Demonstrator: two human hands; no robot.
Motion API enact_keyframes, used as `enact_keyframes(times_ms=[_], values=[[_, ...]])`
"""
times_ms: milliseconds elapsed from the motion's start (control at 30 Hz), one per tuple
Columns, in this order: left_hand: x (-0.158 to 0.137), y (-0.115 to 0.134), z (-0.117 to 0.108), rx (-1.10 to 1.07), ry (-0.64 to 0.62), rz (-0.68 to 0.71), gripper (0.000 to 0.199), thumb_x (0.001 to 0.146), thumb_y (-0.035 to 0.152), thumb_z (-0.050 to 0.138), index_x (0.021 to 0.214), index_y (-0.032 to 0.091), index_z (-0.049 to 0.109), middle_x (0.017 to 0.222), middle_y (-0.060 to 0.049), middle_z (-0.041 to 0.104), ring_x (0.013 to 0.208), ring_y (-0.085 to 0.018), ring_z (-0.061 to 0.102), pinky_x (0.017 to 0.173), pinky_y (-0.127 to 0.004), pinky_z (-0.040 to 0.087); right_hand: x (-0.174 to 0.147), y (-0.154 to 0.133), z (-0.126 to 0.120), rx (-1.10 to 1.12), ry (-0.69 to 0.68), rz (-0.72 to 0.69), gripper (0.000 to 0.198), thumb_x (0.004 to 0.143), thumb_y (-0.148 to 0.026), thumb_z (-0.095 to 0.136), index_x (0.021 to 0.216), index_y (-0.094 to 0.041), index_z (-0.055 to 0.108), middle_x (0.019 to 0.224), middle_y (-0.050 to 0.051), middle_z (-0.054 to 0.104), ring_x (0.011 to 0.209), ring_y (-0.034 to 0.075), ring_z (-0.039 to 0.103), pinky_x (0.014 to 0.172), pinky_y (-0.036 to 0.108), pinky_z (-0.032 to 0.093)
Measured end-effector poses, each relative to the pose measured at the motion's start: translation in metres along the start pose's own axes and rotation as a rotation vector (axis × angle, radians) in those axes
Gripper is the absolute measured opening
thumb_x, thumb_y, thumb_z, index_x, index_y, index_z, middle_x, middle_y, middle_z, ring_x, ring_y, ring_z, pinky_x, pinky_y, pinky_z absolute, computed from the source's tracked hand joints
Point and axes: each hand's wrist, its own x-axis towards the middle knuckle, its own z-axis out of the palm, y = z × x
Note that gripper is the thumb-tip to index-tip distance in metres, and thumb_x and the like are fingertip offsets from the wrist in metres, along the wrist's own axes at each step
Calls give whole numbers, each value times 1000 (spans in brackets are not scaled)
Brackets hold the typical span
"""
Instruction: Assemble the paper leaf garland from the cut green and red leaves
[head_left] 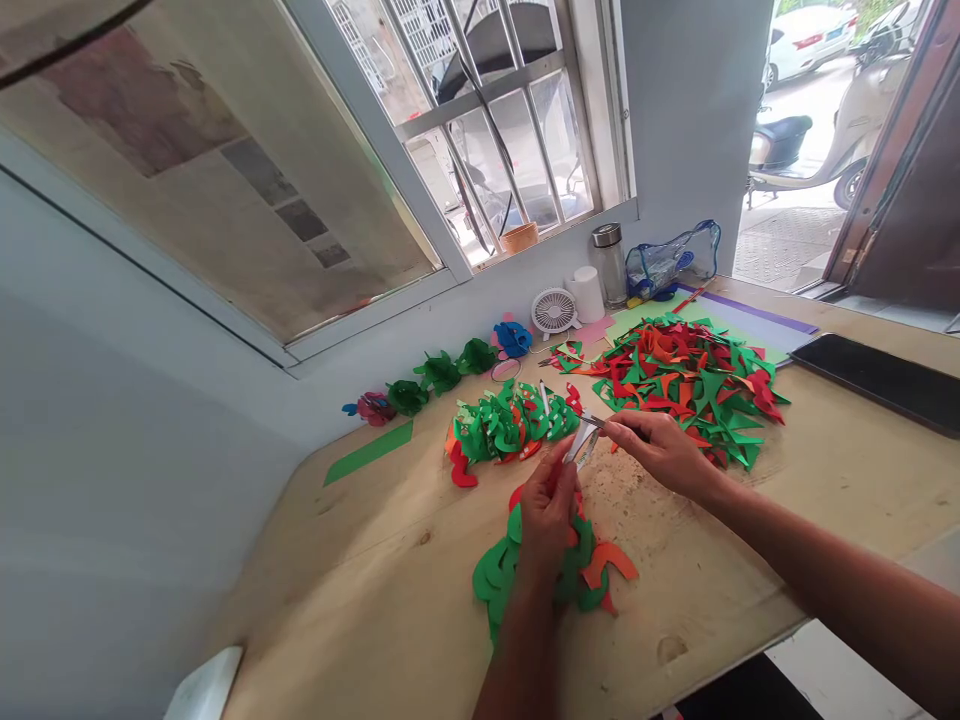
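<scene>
My left hand (546, 505) pinches a narrow white strip with small print (583, 450), held over the tabletop. My right hand (664, 450) is closed round a slim metal tool, apparently tweezers (592, 421), whose tip meets the strip's upper end. Under my left wrist lies a pile of curved green and orange cut-outs (499, 570), partly hidden by the arm. Beyond my hands sits a heap of green and red cut-outs bearing small white patches (502, 420). A white pen-like stick (544, 398) leans on it.
To the right is a large heap of red and green scraps (675, 380), beside a black phone (885, 378). Along the wall stand a small white fan (554, 313), a glass bottle (611, 265) and a clear blue-edged pouch (671, 260). A green strip (367, 453) lies left.
</scene>
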Motion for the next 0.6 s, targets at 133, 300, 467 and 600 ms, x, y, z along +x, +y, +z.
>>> enact_keyframes(times_ms=[133, 300, 467, 600], values=[[-3, 4, 2, -10, 22, 0, 56, 71, 47, 69, 118, 18, 62, 57, 6, 42, 47, -4, 30, 45, -17, 26, 0, 0, 1, -6, 18, -2, 46, 87, -54, 41, 80, -17, 67, 60, -2, 47, 56, 10, 39, 51, 23, 30], [-5, 6, 5, -30, 38, 4, 55, 70, 46, 70, 117, 19, 62, 57, 7, 40, 46, -4, 29, 45, -17, 26, 0, -1, 0, -32, 40, -45, 48, 87, -56, 40, 78, -17, 66, 61, 0, 51, 60, 12, 43, 55, 23, 33], [-5, 7, 6, -38, 55, 8, 53, 70, 46, 70, 115, 17, 63, 55, 7, 38, 44, -3, 26, 42, -17, 22, -1, -4, -1, -84, 75, -66, 49, 87, -56, 40, 79, -17, 67, 63, 1, 57, 60, 12, 46, 56, 24, 34], [-5, 7, 8, -57, 49, -3, 52, 71, 44, 70, 115, 18, 63, 54, 8, 36, 43, -3, 23, 40, -17, 17, -3, -5, 0, -118, 121, -80, 47, 87, -55, 41, 81, -17, 68, 64, 2, 59, 58, 12, 47, 56, 24, 34]])
